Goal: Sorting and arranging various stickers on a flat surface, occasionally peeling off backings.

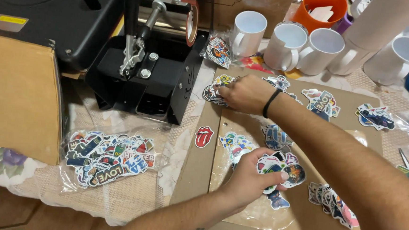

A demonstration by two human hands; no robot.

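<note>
On the brown cardboard sheet, beside the black mug press, the left hand pinches a fan of stickers; the right hand presses fingers together on a sticker pile. White mugs stand behind, a bagged sticker bundle lies left on lace cloth.

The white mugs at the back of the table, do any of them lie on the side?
No, the white mugs all stand upright behind the cardboard sheet, open mouths up.
</note>
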